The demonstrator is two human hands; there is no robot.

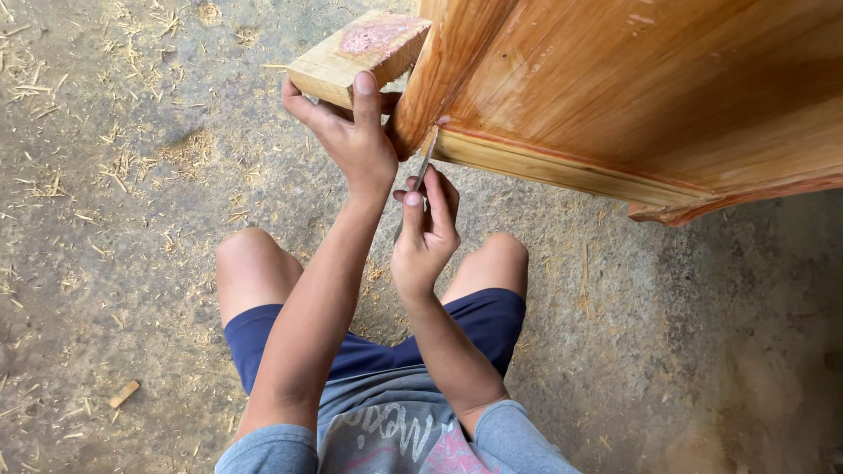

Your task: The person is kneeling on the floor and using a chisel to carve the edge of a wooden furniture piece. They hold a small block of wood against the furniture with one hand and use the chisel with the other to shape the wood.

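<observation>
My left hand (351,132) grips the underside of a pale wooden block (356,57) that has a pink patch on its top face; the thumb lies up its side. The block butts against a large varnished wooden piece of furniture (632,88) that fills the upper right. My right hand (426,233) pinches a thin metal tool (425,165), a blade or scraper, whose tip rests on the furniture's lower edge near the corner. Both hands are close together at that corner.
I squat on a concrete floor (114,219) strewn with wood shavings and sawdust. A small wood chip (124,393) lies at lower left. My knees (250,259) in blue shorts sit below the hands. A moulded trim (562,171) runs along the furniture's bottom edge.
</observation>
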